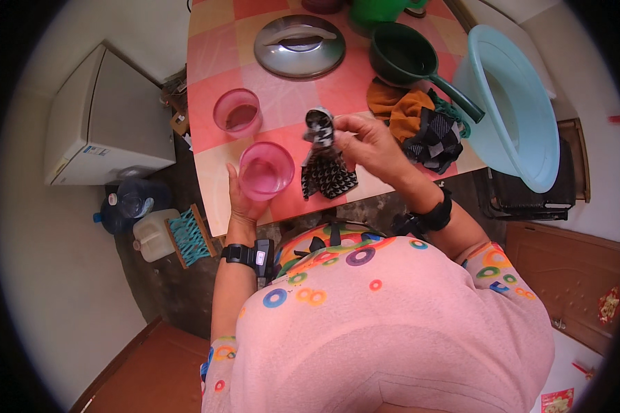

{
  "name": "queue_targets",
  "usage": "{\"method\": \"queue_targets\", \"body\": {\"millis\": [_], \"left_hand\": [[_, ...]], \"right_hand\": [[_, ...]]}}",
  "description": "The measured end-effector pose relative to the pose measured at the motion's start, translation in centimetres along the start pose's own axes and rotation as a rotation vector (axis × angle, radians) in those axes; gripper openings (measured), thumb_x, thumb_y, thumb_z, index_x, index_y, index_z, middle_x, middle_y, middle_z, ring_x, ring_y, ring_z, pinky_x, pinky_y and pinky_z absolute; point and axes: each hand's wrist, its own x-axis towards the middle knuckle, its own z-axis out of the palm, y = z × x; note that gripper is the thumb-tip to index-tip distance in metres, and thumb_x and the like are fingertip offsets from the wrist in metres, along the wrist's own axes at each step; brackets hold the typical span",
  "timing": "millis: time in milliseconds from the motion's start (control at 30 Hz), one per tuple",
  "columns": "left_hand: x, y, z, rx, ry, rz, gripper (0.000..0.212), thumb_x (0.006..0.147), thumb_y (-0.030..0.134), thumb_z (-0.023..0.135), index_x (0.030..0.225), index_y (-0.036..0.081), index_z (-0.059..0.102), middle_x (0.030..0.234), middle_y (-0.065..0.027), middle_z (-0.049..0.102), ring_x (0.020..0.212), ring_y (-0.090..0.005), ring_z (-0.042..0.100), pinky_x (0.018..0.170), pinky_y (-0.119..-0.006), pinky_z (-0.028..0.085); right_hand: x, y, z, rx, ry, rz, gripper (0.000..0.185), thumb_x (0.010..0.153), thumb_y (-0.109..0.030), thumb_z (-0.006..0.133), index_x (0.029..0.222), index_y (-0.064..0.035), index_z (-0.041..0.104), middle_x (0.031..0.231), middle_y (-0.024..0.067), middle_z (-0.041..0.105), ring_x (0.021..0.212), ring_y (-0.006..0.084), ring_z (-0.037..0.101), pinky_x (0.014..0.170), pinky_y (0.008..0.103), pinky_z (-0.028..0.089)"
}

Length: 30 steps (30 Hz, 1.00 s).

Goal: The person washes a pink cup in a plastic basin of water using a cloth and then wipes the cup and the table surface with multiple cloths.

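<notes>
My left hand is wrapped around the lower side of a pink translucent plastic cup near the table's front edge. Between the thumb and fingers of my right hand is a bunched black-and-white houndstooth cloth, its lower part hanging over the front of the table. A second pink cup stands behind the first. To the right of my right hand lie an orange cloth and a dark checked cloth.
At the back are a metal pot lid and a green plastic container. A dark green dipper rests beside the cloths. A large light-blue basin leans at the right edge. Plastic jugs and a small folding stool are on the floor at left.
</notes>
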Motion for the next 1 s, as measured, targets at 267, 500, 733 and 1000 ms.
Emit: {"method": "queue_targets", "body": {"millis": [267,500,733,1000], "left_hand": [[0.4,-0.4,0.2,0.245,-0.064,-0.092,0.066,0.089,0.054,0.029,0.131,0.005,0.038,0.128,-0.0145,0.048,0.118,-0.0286,0.046,0.103,-0.043,0.032],[0.0,-0.4,0.6,0.184,-0.021,-0.040,0.066,0.089,0.056,0.030,0.129,0.004,0.042,0.124,-0.0147,0.051,0.113,-0.0284,0.050,0.098,-0.043,0.038],[0.0,-0.1,0.6,0.296,-0.136,-0.116,0.064,0.088,0.053,0.036,0.130,0.005,0.039,0.125,-0.0144,0.047,0.109,-0.0290,0.053,0.092,-0.042,0.045],[0.0,-0.7,-0.9,0.069,-0.088,-0.002,0.059,0.088,0.046,0.033,0.131,0.006,0.038,0.122,-0.0127,0.052,0.111,-0.0246,0.050,0.097,-0.042,0.039]], "right_hand": [[1.5,6.0,5.4,-1.187,-0.493,-0.398,0.043,0.082,-0.010,0.045,0.125,-0.0096,0.047,0.095,0.0133,0.064,0.083,0.0298,0.063,0.063,0.0390,0.050],[3.5,3.0,4.5,-1.158,-0.832,-0.564,0.056,0.075,-0.009,0.054,0.130,-0.0108,0.041,0.133,0.0088,0.044,0.083,0.0271,0.064,0.060,0.0355,0.051],[4.0,3.4,4.7,-1.495,-0.807,-0.616,0.066,0.068,-0.012,0.064,0.129,-0.0076,0.038,0.136,0.0112,0.039,0.089,0.0230,0.063,0.058,0.0331,0.050],[4.4,7.0,7.4,-1.238,-0.749,-0.340,0.054,0.074,-0.009,0.055,0.124,0.0041,0.038,0.114,0.0219,0.054,0.078,0.0332,0.062,0.064,0.0410,0.049]]}}
